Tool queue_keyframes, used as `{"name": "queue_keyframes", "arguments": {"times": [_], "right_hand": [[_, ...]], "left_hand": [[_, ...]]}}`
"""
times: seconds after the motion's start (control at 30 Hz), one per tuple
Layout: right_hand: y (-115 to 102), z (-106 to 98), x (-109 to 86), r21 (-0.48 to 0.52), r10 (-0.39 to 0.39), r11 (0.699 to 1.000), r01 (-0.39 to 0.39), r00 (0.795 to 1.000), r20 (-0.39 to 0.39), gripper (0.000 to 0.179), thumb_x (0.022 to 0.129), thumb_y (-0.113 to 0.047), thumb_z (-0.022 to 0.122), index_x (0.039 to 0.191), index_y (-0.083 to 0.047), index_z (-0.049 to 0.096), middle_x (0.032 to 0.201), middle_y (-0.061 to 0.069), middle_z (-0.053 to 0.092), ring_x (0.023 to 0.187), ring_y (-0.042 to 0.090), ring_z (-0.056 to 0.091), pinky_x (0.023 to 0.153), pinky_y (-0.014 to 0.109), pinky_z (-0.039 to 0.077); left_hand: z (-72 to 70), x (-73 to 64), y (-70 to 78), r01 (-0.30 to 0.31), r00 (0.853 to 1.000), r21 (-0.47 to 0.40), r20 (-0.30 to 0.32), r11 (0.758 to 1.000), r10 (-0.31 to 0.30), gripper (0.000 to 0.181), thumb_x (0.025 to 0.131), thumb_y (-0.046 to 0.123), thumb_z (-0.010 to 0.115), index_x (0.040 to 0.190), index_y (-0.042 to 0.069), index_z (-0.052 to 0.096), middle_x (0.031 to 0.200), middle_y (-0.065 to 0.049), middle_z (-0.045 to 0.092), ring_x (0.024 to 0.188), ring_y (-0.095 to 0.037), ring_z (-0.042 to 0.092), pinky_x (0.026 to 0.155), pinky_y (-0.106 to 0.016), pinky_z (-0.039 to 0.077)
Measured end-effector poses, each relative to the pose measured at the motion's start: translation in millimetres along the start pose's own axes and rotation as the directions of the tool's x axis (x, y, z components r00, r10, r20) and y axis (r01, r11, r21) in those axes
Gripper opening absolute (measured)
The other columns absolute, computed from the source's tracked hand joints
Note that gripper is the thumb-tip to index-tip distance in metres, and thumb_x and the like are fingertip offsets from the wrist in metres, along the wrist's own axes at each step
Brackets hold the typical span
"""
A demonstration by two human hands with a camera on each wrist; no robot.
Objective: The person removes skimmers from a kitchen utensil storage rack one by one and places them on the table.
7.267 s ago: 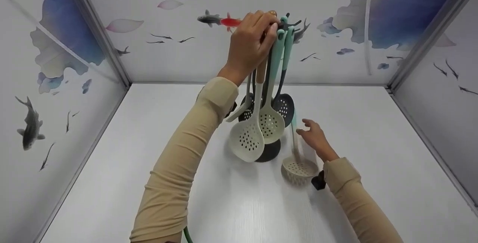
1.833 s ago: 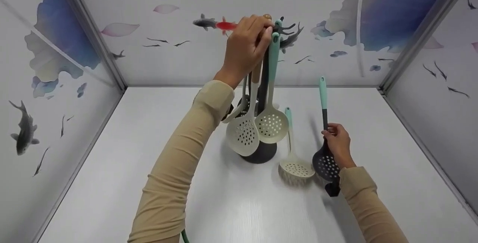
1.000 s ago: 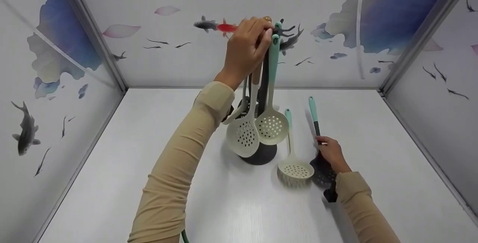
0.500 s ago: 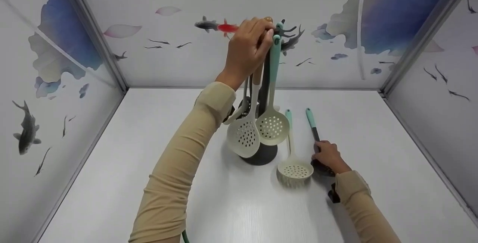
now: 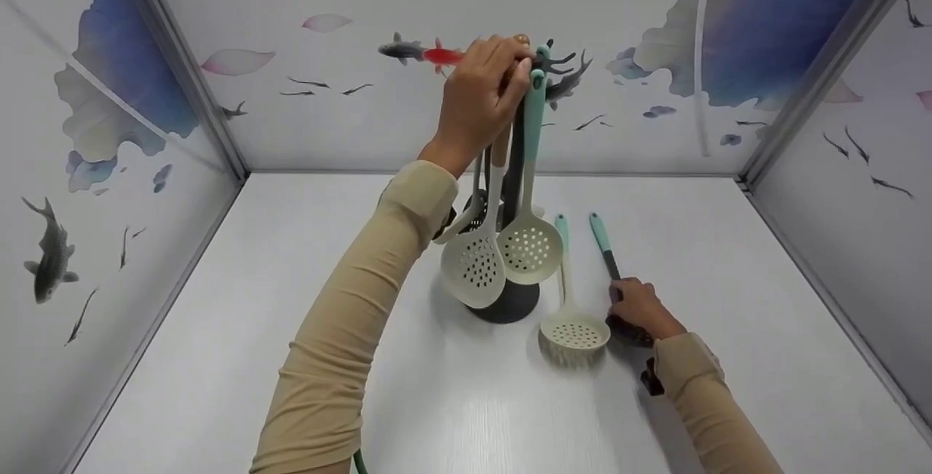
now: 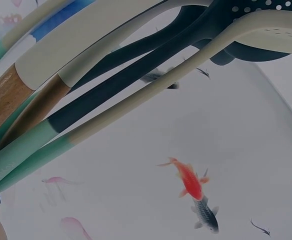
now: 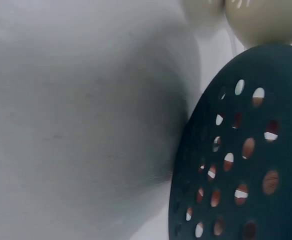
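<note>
My left hand (image 5: 480, 92) grips the top of a dark utensil stand (image 5: 510, 304). From it hang a pale skimmer with a wooden handle (image 5: 477, 270), a cream skimmer with a mint handle (image 5: 531, 247) and others partly hidden. My right hand (image 5: 642, 306) holds a dark skimmer (image 5: 598, 232) low at the table, its mint handle pointing away from me. The hand partly covers its holed head, which fills the right side of the right wrist view (image 7: 256, 155). Just left of it, a cream skimmer (image 5: 575, 330) lies on the table.
The white table (image 5: 451, 401) has patterned walls at the back and sides. Black hooks (image 5: 557, 62) stick out at the stand's top. In the left wrist view, dark and cream utensil shafts (image 6: 106, 95) cross close together. A green cord (image 5: 360, 461) shows by the left sleeve.
The dark skimmer, earlier hanging on the stand, has come off in my right hand, moved right and been lowered to the table beside the cream one. My left hand stays on the stand.
</note>
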State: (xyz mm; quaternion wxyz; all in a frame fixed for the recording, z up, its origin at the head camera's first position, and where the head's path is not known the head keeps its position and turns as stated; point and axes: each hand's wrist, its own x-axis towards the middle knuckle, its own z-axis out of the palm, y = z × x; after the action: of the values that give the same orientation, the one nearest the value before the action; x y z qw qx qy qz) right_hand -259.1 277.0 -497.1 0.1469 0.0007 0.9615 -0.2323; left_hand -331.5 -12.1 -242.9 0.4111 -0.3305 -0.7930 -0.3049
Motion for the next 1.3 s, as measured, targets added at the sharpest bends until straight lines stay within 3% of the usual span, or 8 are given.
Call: {"name": "queue_keyframes", "arguments": {"times": [0.2,0.37,0.47,0.57,0.73,0.93,1.17,1.3], "right_hand": [[-13,-9,-1.6,-0.025,0.039,0.999,-0.039,0.999,0.018,0.053,0.09,-0.01,0.047,0.137,0.01,0.034,0.133,0.035,0.038,0.121,0.051,0.035,0.099,0.061,0.032],[-33,-20,-4.1,0.016,0.054,0.998,-0.053,0.997,-0.063,0.052,0.091,-0.008,0.041,0.139,0.009,0.03,0.134,0.035,0.037,0.123,0.05,0.035,0.1,0.06,0.031],[-46,-26,-6.2,0.082,0.017,0.997,-0.005,0.989,-0.149,0.049,0.092,-0.006,0.039,0.138,0.009,0.03,0.134,0.035,0.036,0.125,0.048,0.035,0.102,0.058,0.03],[-61,-29,-9.7,0.188,-0.056,0.976,0.106,0.965,-0.254,0.048,0.094,-0.004,0.038,0.139,0.009,0.029,0.135,0.033,0.036,0.126,0.046,0.035,0.104,0.055,0.031],[-91,-33,-20.1,0.322,-0.202,0.885,0.336,0.9,-0.385,0.05,0.095,-0.003,0.041,0.142,0.005,0.023,0.138,0.029,0.036,0.127,0.041,0.038,0.106,0.05,0.032],[-125,-35,-31.9,0.398,-0.353,0.746,0.534,0.824,-0.444,0.053,0.095,-0.003,0.045,0.143,0.002,0.022,0.139,0.025,0.039,0.13,0.037,0.038,0.109,0.048,0.029],[-153,-36,-32.2,0.491,-0.46,0.582,0.648,0.761,-0.458,0.056,0.096,-0.005,0.046,0.145,0.002,0.02,0.145,0.023,0.032,0.136,0.035,0.031,0.111,0.049,0.023],[-162,-35,-30.2,0.519,-0.486,0.522,0.677,0.736,-0.472,0.055,0.096,-0.005,0.046,0.144,0.003,0.021,0.144,0.024,0.034,0.136,0.035,0.032,0.112,0.049,0.023]], "left_hand": [[-1.1,0.8,1.0,0.003,1.0,0.009,0.004,1.0,-0.003,0.029,0.095,0.024,0.042,0.107,0.009,0.063,0.103,-0.004,0.063,0.095,-0.016,0.052,0.088,-0.017,0.042],[-2.2,0.5,0.9,0.003,1.0,0.021,0.003,1.0,-0.003,0.029,0.095,0.024,0.042,0.107,0.009,0.063,0.103,-0.004,0.063,0.095,-0.017,0.052,0.088,-0.017,0.042],[-2.3,-0.1,0.4,0.002,1.0,0.017,0.001,1.0,-0.002,0.029,0.095,0.024,0.042,0.107,0.009,0.063,0.103,-0.004,0.063,0.095,-0.017,0.052,0.089,-0.018,0.042],[-2.2,-0.7,-0.1,0.001,1.0,0.014,0.0,1.0,-0.001,0.029,0.095,0.024,0.042,0.106,0.008,0.063,0.103,-0.004,0.063,0.095,-0.017,0.052,0.088,-0.018,0.042],[-2.0,-1.3,-0.5,0.005,1.0,0.007,0.003,1.0,-0.005,0.029,0.095,0.024,0.042,0.107,0.008,0.063,0.103,-0.005,0.063,0.095,-0.017,0.052,0.088,-0.018,0.042],[-1.8,-1.8,0.7,0.017,1.0,0.005,0.02,1.0,-0.017,0.029,0.095,0.025,0.042,0.108,0.009,0.063,0.104,-0.005,0.062,0.096,-0.017,0.052,0.088,-0.017,0.042],[-2.4,-1.2,1.8,0.03,0.999,0.01,0.024,1.0,-0.03,0.029,0.095,0.026,0.042,0.108,0.01,0.063,0.104,-0.004,0.062,0.095,-0.016,0.052,0.087,-0.017,0.042],[-2.9,-0.8,1.7,0.036,0.999,0.014,0.022,0.999,-0.037,0.03,0.095,0.026,0.042,0.108,0.01,0.063,0.106,-0.003,0.063,0.098,-0.015,0.052,0.089,-0.016,0.041]]}}
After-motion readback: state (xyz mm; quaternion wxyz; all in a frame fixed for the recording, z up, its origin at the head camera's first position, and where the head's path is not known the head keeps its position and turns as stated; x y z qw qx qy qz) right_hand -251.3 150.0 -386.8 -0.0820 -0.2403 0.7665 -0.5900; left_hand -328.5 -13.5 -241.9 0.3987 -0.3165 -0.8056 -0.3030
